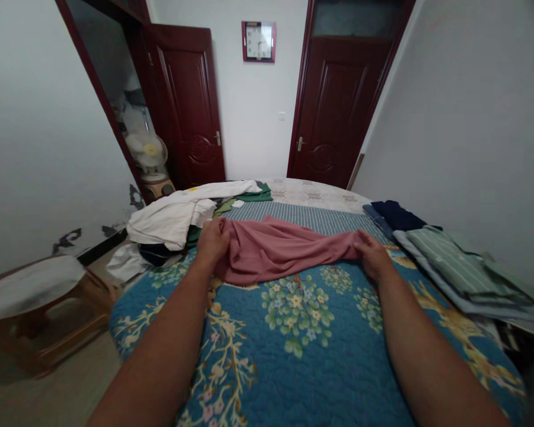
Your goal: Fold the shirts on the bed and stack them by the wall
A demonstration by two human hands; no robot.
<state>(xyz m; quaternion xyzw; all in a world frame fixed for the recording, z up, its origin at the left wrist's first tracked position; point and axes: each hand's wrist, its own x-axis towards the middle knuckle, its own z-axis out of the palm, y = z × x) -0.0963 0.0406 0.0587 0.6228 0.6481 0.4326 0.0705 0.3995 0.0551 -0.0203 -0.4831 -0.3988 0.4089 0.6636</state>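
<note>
A pink cloth stretches sideways above the blue flowered bedspread, its lower folds hanging near or touching it. My left hand is closed on the cloth's left end. At the opposite end, my right hand pinches the narrower right corner between thumb and fingers. The fabric sags in loose creases between the two hands, with its left part wider and lower. Which garment it is cannot be made out.
White and dark clothes lie heaped at the bed's left, with green ones behind. Folded striped green clothes and a navy item lie at the right edge. A wooden stool stands left of the bed.
</note>
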